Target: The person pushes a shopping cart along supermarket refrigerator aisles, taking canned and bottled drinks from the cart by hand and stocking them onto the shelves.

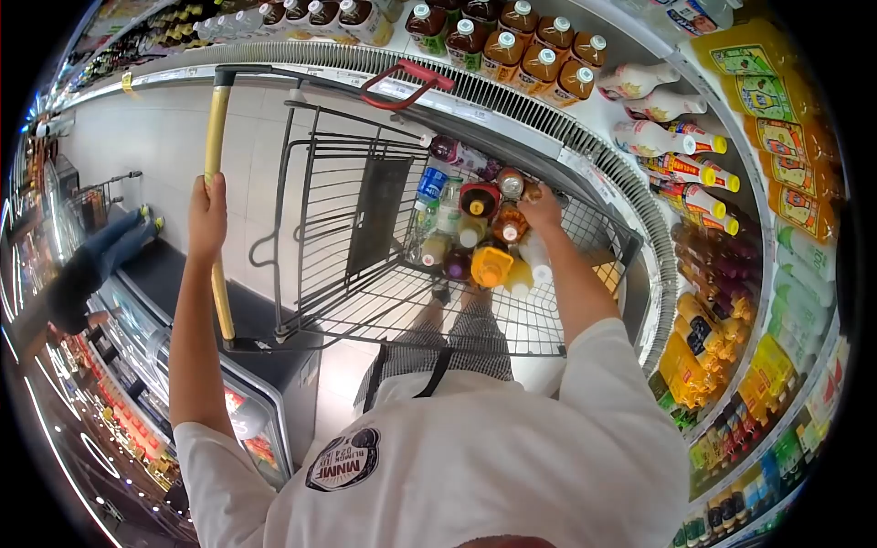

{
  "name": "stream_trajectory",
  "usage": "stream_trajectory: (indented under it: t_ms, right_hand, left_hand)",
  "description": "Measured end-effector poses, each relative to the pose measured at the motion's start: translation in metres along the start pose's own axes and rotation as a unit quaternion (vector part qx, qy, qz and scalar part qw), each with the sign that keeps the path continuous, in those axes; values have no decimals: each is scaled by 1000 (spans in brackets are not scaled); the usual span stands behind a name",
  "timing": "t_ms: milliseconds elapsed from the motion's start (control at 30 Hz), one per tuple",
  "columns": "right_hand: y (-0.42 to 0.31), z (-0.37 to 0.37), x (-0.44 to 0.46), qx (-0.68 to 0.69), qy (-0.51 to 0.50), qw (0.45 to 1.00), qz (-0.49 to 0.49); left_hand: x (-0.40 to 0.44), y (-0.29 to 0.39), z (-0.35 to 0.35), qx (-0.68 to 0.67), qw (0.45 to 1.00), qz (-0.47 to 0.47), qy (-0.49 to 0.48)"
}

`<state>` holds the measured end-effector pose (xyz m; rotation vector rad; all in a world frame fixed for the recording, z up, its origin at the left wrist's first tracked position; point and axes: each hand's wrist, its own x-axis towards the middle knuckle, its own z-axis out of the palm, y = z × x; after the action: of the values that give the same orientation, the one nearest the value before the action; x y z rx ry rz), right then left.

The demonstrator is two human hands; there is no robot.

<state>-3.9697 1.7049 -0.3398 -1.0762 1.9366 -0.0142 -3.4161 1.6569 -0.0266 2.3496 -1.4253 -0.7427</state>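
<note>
My left hand (208,219) is wrapped round the yellow handle (216,137) of a wire shopping cart (315,228). My right hand (542,210) reaches down into the cart, its fingers curled round the upper part of a bottle (528,191) that they partly cover. Close by stands an amber drink bottle (509,224). A bottle with an orange top (491,267), a dark purple bottle (457,266) and several others are packed upright together. Another purple drink bottle (463,155) leans along the cart's far side, beside a blue-labelled container (431,184).
A refrigerated shelf (512,123) curves round the cart's far and right sides, holding brown-drink bottles (539,64), white bottles (653,137) and orange juice bottles (790,173). A red handle (406,84) sits on the cart's edge. Another person (91,265) stands at left near a display case (151,338).
</note>
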Motion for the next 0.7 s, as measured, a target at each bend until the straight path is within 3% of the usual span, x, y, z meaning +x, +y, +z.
stream_trajectory:
  t_ms: [167, 233, 500, 700]
  right_hand:
    - [18, -31, -30, 90, 17, 996, -22]
    - [30, -51, -61, 191, 31, 979, -61]
    - [-59, -206, -266, 282, 87, 941, -165]
    - [-104, -254, -369, 620, 73, 692, -363]
  left_hand:
    - [-1, 3, 2, 41, 999, 22, 20]
    - [0, -1, 3, 46, 998, 41, 23]
    - [-1, 2, 9, 67, 994, 69, 48]
    - [-1, 2, 11, 31, 993, 101, 44]
